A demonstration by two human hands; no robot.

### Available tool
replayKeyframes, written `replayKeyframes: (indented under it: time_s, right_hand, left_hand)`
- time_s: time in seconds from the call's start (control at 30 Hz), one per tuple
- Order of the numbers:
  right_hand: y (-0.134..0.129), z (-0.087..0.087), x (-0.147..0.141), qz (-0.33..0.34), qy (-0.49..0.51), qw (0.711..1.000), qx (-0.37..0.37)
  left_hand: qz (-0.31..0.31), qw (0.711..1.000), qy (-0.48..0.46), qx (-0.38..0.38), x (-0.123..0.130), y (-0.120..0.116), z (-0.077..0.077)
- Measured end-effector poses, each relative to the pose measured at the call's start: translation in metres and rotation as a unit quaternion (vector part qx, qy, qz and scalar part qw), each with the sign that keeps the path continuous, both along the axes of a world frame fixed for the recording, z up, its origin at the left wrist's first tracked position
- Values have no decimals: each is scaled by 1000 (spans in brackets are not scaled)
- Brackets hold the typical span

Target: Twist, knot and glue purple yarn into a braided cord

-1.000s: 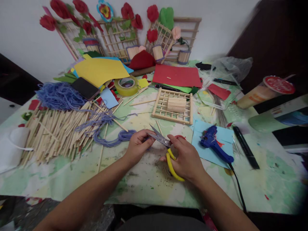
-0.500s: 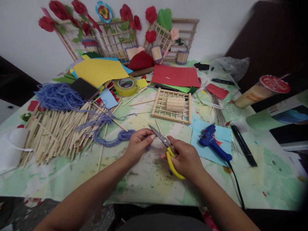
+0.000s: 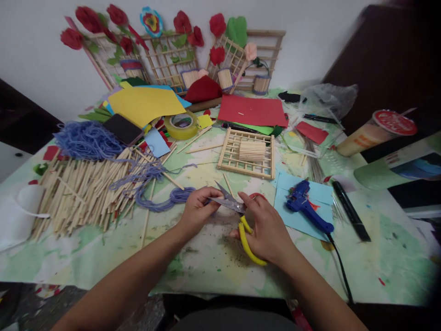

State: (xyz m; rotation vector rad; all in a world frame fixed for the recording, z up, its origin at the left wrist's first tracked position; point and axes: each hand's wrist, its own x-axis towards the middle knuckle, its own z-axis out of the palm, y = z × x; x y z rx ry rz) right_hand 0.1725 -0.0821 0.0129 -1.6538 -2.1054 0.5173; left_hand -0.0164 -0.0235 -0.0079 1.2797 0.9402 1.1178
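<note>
My right hand (image 3: 267,225) grips a pair of scissors (image 3: 247,243) with yellow handles; the blades are spread and point left toward my other hand. The fingers of my left hand (image 3: 200,209) are pinched together beside the blade tips, and what they hold is too small or hidden to make out. Just left of that hand lies a loop of blue-purple yarn (image 3: 155,202). Beyond the scissors sits a small lattice of sticks (image 3: 223,158), with a panel of short sticks (image 3: 252,151) on it.
A blue glue gun (image 3: 306,207) rests on light blue paper (image 3: 280,197) at right, near a black marker (image 3: 350,211). Many wooden sticks (image 3: 82,197) and a yarn heap (image 3: 87,140) cover the left. A sealed drink cup (image 3: 361,138) stands far right.
The scissors have gone from nearly closed to spread, with one blade now reaching my left fingertips. My left hand stays pinched in about the same place. The view has shifted slightly.
</note>
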Motion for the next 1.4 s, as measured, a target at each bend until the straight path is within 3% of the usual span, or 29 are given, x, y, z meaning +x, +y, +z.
replayKeyframes:
  time_s: [0.2,0.47,0.6,0.87,0.97,1.07,1.2,1.4]
  right_hand:
    - [2,-4,2,7,0,1000,-5]
    - [1,-2,2,6,11,1000,-25]
    - [0,-1,2,2,12,999,-33]
    - [-2,-3,1,-8,7,1000,-5]
    - [-1,-2,1,-13,-2,1000,-2]
    - [6,1,6,-90,-41,995,8]
    - [23,6,20,-210,-131,969,14]
    - [34,0,28,-161,-142,976,32]
  left_hand:
    - [4,999,39,37,-2,2,2]
    - [19,972,144,187,-6,4,7]
    - [18,968,168,187,-4,2,13]
    - [10,980,150,131,-4,1,17]
    - [24,991,116,69,-2,0,14]
    - [47,997,4,-66,4,1,11]
    - [21,972,-136,-188,9,4,12]
    - [-7,963,-161,-216,10,4,16]
